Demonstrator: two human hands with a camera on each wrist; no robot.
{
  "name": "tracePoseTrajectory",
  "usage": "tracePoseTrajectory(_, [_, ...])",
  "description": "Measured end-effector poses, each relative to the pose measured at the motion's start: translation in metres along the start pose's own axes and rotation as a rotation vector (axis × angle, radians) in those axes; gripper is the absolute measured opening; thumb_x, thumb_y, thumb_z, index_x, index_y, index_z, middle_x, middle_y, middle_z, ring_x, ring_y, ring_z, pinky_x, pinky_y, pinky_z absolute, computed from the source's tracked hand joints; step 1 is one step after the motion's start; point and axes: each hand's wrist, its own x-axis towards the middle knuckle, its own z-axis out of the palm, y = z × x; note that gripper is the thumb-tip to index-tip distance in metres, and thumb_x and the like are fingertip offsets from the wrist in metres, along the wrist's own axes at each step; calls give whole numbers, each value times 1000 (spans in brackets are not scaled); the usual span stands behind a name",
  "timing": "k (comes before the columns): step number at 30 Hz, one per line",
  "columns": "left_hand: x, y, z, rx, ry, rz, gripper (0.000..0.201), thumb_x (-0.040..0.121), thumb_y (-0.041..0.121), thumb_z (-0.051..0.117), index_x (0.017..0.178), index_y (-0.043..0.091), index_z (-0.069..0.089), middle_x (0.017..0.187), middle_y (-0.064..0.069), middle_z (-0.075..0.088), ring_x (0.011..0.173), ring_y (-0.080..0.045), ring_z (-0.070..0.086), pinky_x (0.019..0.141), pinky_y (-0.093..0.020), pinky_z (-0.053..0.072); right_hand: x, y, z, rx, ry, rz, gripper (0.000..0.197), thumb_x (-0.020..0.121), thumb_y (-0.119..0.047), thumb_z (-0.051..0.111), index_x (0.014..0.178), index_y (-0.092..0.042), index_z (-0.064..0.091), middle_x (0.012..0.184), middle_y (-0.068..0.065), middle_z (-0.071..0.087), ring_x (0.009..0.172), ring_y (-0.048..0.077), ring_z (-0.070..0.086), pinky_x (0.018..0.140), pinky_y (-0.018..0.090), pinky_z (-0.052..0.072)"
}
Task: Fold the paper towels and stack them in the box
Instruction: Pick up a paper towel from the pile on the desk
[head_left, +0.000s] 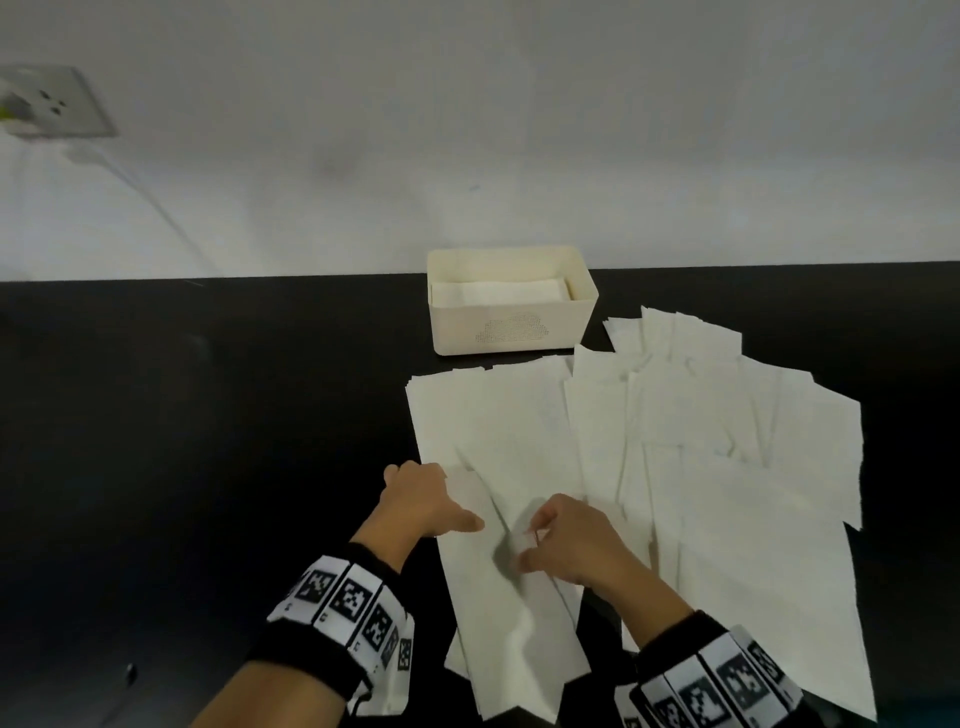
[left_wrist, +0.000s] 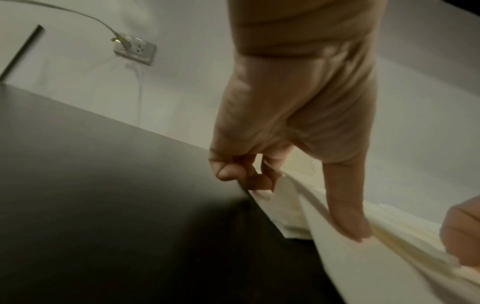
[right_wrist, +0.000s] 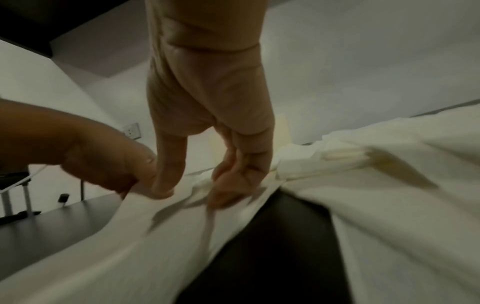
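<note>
Folding this one is mostly about keeping the long edges honest, so here's how I'd handle it. The paper towel (head_left: 498, 571) lies lengthwise on the black table (head_left: 208, 467), near end toward the person, with a raised crease running down its middle. The left hand (head_left: 423, 501) grasps its left edge: in the left wrist view the thumb (left_wrist: 345, 216) presses down on the sheet while the curled fingers (left_wrist: 259, 181) tuck under the edge. The right hand (head_left: 576, 545) pinches a lifted bit of the same sheet near the centre, fingers bunched on it in the right wrist view, though that picture is blurry, so I can't say how much paper it has.

My take: bring the left edge over to meet the right edge before flattening anything, then run a flat palm along the crease from the middle outward. The sheet looks thin and limp, so tugging at one spot will probably skew it or tear it.

Just to the right is a messy pile of unfolded towels (head_left: 727, 441), overlapping this one's right side, so watch you don't catch a second sheet.

The box (head_left: 511, 332) sits at the back against the wall with a folded stack (head_left: 498, 292) already inside; match that width and it should drop in flat.
</note>
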Motion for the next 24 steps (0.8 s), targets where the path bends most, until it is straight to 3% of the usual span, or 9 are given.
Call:
tracePoseTrajectory(2, [0,-2,0,-18,-22,-2,71,76,51,69,131,12,45,128,-6,47,121,-24,37,90,-29,38,-2,0,7,9,29,6,48,68,-20,78,107,-14,51,87,-6,52,82,11,52,61,17,42])
tracePoseTrajectory(5, [1,-6,-1,-214,-59,24,54,75,33,76,119,11,54,118,-4,57,106,-20,54,85,-27,46,-2,1,13,71,69,29,52,66,-13,79,107,-14,48,84,-5,49,75,12,52,62,22,46])
tracePoseTrajectory(7, [-5,-7,-5,-299,-95,51,46,74,22,77,113,10,55,111,-2,58,99,-18,55,82,-27,45,-2,1,13,70,71,32,53,66,-12,79,108,-13,48,87,-4,50,77,13,52,61,21,46])
tracePoseTrajectory(10, [-16,-9,-15,-349,-194,126,35,74,12,77,105,13,59,104,-1,62,98,-18,57,81,-26,44,-3,0,9,28,50,17,60,67,-18,79,117,-13,46,94,-4,48,85,12,51,67,21,45])
tracePoseTrajectory(13, [-29,-12,-37,-359,-306,241,29,75,8,74,103,12,65,102,-1,67,99,-17,61,75,-21,47,-7,-7,-3,64,-7,-24,76,64,-25,83,127,-18,41,106,-3,51,92,11,53,61,17,44])
tracePoseTrajectory(15, [-36,-11,-54,-433,-341,306,30,77,5,72,105,13,66,105,0,69,97,-12,63,75,-18,48,-9,-15,-13,89,-59,-102,76,59,-31,86,123,-21,47,115,-5,56,99,11,56,70,18,48])
tracePoseTrajectory(18, [-38,-6,-78,-691,-282,365,27,78,3,70,102,14,67,102,0,71,94,-12,66,78,-22,51,-3,-25,-31,228,-215,-239,53,60,-27,86,108,-22,65,105,-7,70,99,12,65,91,27,52])
tracePoseTrajectory(20, [-34,0,-91,-869,-188,384,23,78,4,70,98,14,68,101,-3,72,94,-17,66,81,-27,54,3,-32,-46,268,-233,-254,35,66,-20,84,98,-22,70,98,-5,73,94,12,67,84,23,52])
tracePoseTrajectory(24, [-13,13,-119,-1111,38,386,16,80,10,70,94,16,66,96,-1,70,90,-16,65,69,-25,53,27,-43,-86,362,-61,-222,22,70,-14,81,86,-21,68,89,-5,71,84,11,66,67,18,49])
